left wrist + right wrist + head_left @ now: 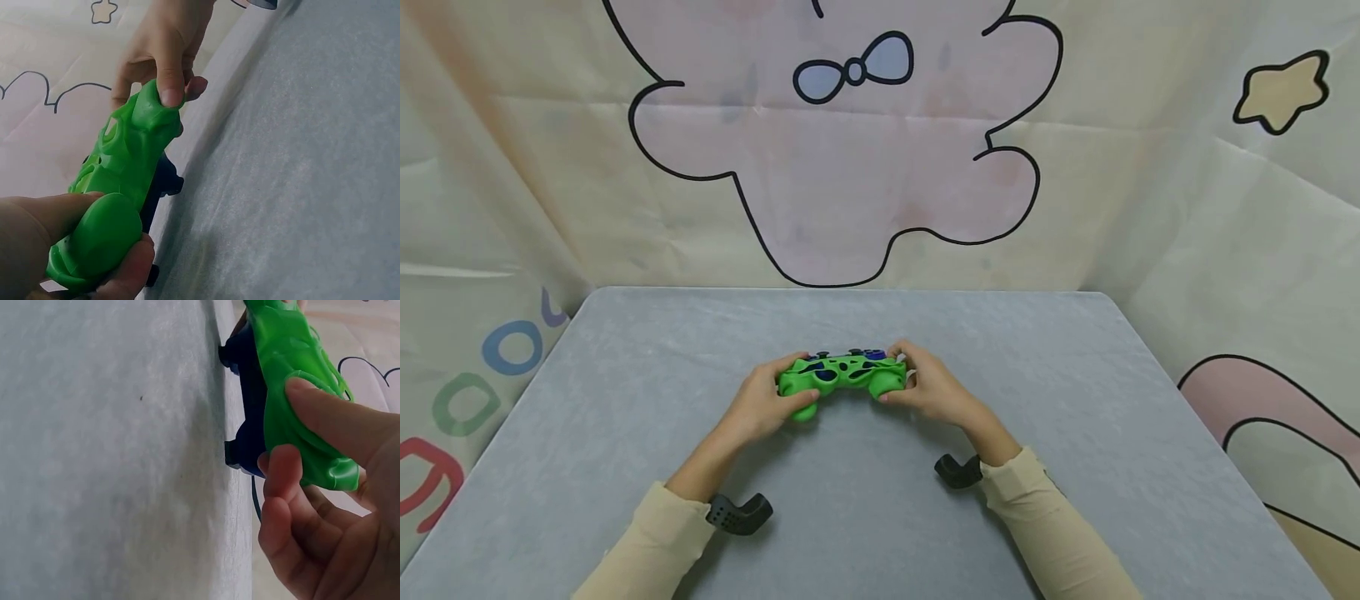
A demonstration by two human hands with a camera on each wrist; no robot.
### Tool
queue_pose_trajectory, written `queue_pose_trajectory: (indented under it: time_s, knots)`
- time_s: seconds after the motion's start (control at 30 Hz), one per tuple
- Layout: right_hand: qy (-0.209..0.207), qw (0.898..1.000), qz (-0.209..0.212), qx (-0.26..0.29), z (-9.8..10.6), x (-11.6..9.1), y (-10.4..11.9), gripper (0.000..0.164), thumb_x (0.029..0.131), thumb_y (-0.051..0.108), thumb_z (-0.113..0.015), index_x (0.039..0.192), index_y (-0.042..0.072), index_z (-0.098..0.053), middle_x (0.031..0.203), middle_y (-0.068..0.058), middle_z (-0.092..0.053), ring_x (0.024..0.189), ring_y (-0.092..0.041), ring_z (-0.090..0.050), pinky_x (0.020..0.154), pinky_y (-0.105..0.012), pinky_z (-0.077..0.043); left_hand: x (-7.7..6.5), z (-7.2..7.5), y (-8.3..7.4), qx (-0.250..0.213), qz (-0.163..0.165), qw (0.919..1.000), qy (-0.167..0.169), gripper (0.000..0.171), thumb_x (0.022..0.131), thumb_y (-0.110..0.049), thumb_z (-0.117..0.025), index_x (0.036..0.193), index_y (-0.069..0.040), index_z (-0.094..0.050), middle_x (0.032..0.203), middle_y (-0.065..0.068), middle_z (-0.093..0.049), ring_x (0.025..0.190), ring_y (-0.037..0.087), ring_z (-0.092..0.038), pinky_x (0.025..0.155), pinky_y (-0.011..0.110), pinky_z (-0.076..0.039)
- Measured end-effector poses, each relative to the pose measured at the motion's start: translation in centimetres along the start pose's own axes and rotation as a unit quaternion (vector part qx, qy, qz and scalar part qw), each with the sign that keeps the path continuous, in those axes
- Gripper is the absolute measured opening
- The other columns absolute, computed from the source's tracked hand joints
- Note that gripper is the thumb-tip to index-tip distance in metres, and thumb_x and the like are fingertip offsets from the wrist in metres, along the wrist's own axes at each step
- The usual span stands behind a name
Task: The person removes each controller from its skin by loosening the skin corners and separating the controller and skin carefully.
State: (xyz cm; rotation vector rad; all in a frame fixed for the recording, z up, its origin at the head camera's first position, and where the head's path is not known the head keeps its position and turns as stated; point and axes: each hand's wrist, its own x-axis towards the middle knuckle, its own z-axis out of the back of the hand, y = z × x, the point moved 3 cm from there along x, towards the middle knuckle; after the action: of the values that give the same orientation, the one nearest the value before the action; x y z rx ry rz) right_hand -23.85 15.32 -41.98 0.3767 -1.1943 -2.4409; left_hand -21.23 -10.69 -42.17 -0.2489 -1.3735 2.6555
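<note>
A dark blue game controller point(251, 394) sits inside a bright green, flexible cover point(850, 372), held up over the middle of the table. Thumb and fingers of my left hand point(762, 402) grip its left end; in the left wrist view the rounded green handle point(105, 234) lies between them. My right hand point(936, 387) pinches the right end, thumb on the green side. In the right wrist view the cover is creased and hangs slack under that thumb, while the controller's blue back shows bare along the cover's edge. Other fingers of the right hand curl behind.
A grey cloth-covered table point(1045, 358) spreads out under both hands. Fabric walls with cartoon drawings stand behind and at the sides. Black wrist mounts point(741, 514) stick out from the sleeves over the table.
</note>
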Motion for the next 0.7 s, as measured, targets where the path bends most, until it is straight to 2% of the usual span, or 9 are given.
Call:
queue_pose_trajectory:
  time_s: [0.23,0.47,0.57,0.7]
  knots:
    - [-0.014,1.0,0.004,-0.005,-0.1,-0.11,0.42,0.04,0.082,0.008,-0.084,0.11,0.006,-0.054,0.098,-0.008,-0.056,0.059,-0.009,-0.051,0.052,-0.023,-0.045,-0.04,0.11,-0.09,0.003,-0.004,1.0,-0.003,0.065,0.092,-0.024,-0.074,0.149,-0.006,-0.049,0.13,0.021,-0.062,0.094,0.024,-0.053,0.071,0.03,-0.039]
    - [-0.024,0.999,0.0,-0.032,0.08,-0.24,0.67,0.037,0.079,0.011,-0.087,0.1,0.007,-0.057,0.097,-0.006,-0.055,0.056,-0.007,-0.046,0.053,-0.022,-0.042,0.07,0.09,-0.24,0.01,-0.006,0.9999,-0.005,0.066,0.091,-0.023,-0.075,0.15,-0.007,-0.048,0.135,0.022,-0.061,0.099,0.026,-0.054,0.076,0.03,-0.04]
    - [-0.028,0.999,0.001,-0.045,0.13,-0.21,0.74,0.035,0.078,0.012,-0.088,0.096,0.008,-0.059,0.092,-0.004,-0.06,0.057,-0.008,-0.049,0.054,-0.023,-0.043,0.03,0.07,-0.23,0.016,-0.002,0.9999,-0.005,0.067,0.091,-0.024,-0.074,0.151,-0.009,-0.047,0.139,0.022,-0.059,0.105,0.027,-0.054,0.079,0.031,-0.04]
    - [-0.02,0.999,-0.002,-0.032,0.06,-0.2,0.77,0.032,0.077,0.01,-0.088,0.091,0.009,-0.06,0.075,-0.002,-0.067,0.055,-0.012,-0.058,0.056,-0.026,-0.047,-0.07,0.04,-0.15,0.024,0.005,0.9997,-0.001,0.068,0.092,-0.025,-0.073,0.152,-0.01,-0.046,0.145,0.023,-0.055,0.112,0.029,-0.053,0.084,0.033,-0.04]
